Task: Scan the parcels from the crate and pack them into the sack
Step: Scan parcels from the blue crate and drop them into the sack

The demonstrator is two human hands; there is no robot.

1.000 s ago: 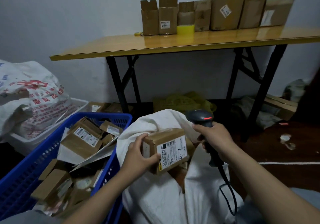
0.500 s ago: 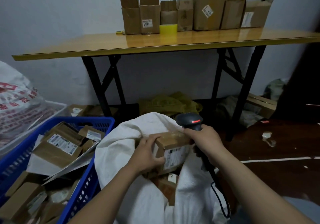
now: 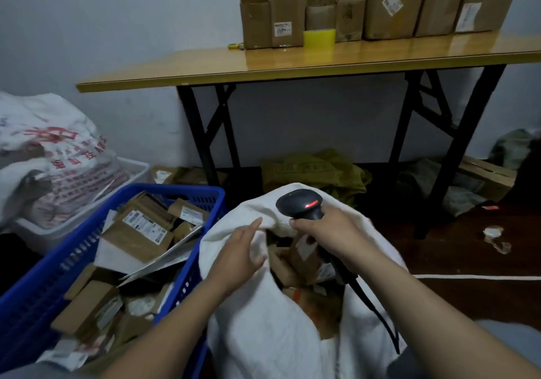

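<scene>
Blue crate (image 3: 202,200), white sack (image 3: 263,334), brown parcels (image 3: 137,234), blk scanner (image 3: 298,206) w/ red light.

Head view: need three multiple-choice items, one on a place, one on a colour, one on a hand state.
1. Where is the crate relative to the sack?
A. On the person's left of it
B. On the person's right of it
C. Inside it

2. What colour is the crate?
A. Grey
B. Blue
C. Yellow

3. What state is the left hand in?
A. Clenched in a fist
B. Out of view
C. Open, fingers straight over the sack's rim

Answers:
1 A: the crate sits at the sack's left side.
2 B: its mesh walls are blue.
3 C: it holds nothing; only the right hand holds something, the scanner.
</scene>
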